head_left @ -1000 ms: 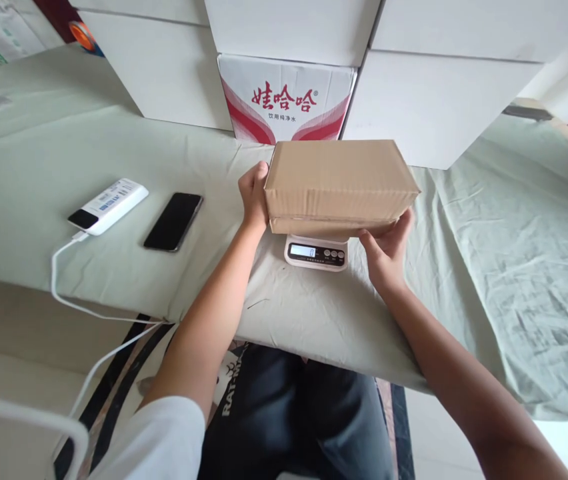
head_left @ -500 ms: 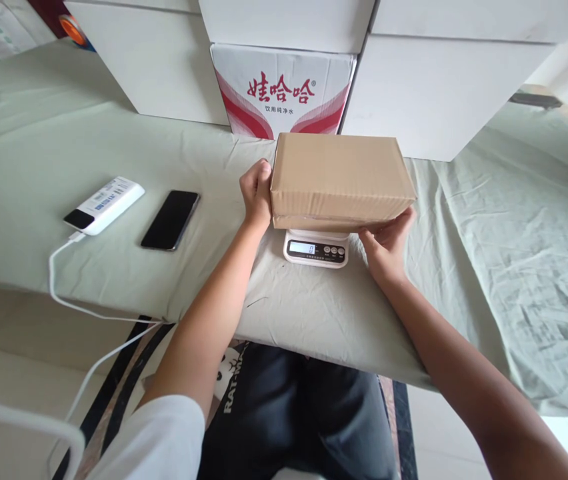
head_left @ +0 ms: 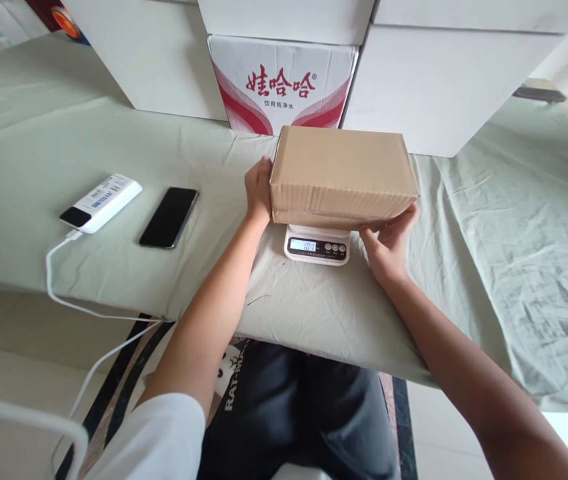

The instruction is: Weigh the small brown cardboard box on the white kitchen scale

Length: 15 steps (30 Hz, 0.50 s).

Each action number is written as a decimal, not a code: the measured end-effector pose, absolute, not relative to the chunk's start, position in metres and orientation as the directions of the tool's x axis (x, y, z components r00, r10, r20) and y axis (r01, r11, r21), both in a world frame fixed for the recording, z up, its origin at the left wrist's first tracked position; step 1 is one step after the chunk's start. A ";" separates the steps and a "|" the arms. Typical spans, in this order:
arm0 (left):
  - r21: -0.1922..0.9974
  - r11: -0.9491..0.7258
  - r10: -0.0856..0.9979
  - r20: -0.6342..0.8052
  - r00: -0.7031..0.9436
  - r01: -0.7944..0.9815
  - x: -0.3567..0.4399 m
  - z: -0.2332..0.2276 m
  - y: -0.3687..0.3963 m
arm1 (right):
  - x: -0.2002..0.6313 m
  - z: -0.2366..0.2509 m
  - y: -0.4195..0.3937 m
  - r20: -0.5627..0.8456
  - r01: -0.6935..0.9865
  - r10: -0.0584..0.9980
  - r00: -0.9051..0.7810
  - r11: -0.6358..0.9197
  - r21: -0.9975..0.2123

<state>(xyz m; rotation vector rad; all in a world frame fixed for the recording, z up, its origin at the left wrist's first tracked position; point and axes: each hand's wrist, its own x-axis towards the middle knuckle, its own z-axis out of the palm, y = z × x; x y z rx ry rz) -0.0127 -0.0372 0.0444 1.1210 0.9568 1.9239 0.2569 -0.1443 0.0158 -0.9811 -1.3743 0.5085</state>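
Note:
A closed brown cardboard box [head_left: 341,170] rests on a small white digital scale [head_left: 317,248], whose display shows digits. My left hand [head_left: 258,190] grips the box's left end. My right hand [head_left: 389,241] holds its lower right corner from underneath, fingers curled under the edge. The box covers most of the scale's platform; only the front panel with display and buttons shows.
A black phone [head_left: 169,217] and a white power bank [head_left: 101,203] with a white cable [head_left: 59,293] lie left on the pale green cloth-covered table [head_left: 489,253]. White boxes [head_left: 434,87] and a red-and-white printed carton [head_left: 284,83] are stacked right behind the scale.
The box has come down onto the scale and shifted slightly right. The display went from 0 to a reading of several digits. Both hands stayed on the box.

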 end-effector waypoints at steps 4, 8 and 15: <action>0.862 -0.429 0.875 0.323 -0.362 -0.268 -0.013 0.045 -0.037 | 0.256 0.017 -0.146 0.577 0.228 0.798 0.172 0.538 -0.812; 0.862 -0.393 0.882 0.256 -0.395 -0.319 -0.011 0.052 -0.043 | 0.252 0.024 -0.151 0.537 0.228 0.821 0.194 0.495 -0.838; 0.867 -0.358 0.879 0.188 -0.438 -0.346 -0.010 0.062 -0.046 | 0.250 0.030 -0.157 0.508 0.227 0.830 0.229 0.462 -0.857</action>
